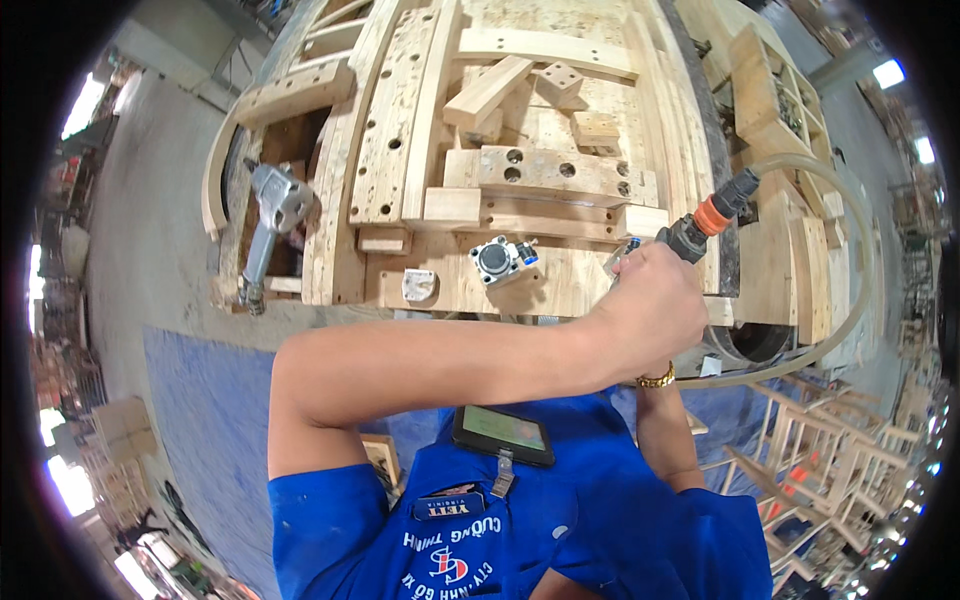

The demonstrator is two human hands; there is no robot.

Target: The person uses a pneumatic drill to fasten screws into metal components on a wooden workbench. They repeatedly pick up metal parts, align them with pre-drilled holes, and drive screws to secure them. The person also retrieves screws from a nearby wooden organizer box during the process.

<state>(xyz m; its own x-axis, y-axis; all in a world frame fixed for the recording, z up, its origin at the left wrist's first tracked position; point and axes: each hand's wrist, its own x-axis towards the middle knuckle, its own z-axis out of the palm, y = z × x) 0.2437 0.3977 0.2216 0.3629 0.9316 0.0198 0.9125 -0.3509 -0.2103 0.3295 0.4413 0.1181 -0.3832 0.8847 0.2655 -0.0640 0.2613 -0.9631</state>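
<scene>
My left forearm reaches across my front to the right. The fist of my left hand point(662, 300) is closed round the lower end of a dark air hose coupling point(712, 214) with an orange ring. From the coupling's upper end a clear hose point(862, 235) loops down the right side. My right forearm point(665, 435), with a gold watch point(657, 378) at the wrist, comes up behind the left hand, which hides the right hand's fingers. Left of the fist, a small pneumatic clamp cylinder point(495, 260) with a blue fitting sits on the wooden board. Another blue fitting point(632, 244) shows beside my fingers.
On the wooden jig point(400, 120) lie several loose wood blocks point(487, 92) and a drilled bar point(565, 172). A grey power tool point(275, 215) rests at the left. A white-topped piece point(419, 286) lies near the front edge. Chair frames point(820, 440) stand at the lower right.
</scene>
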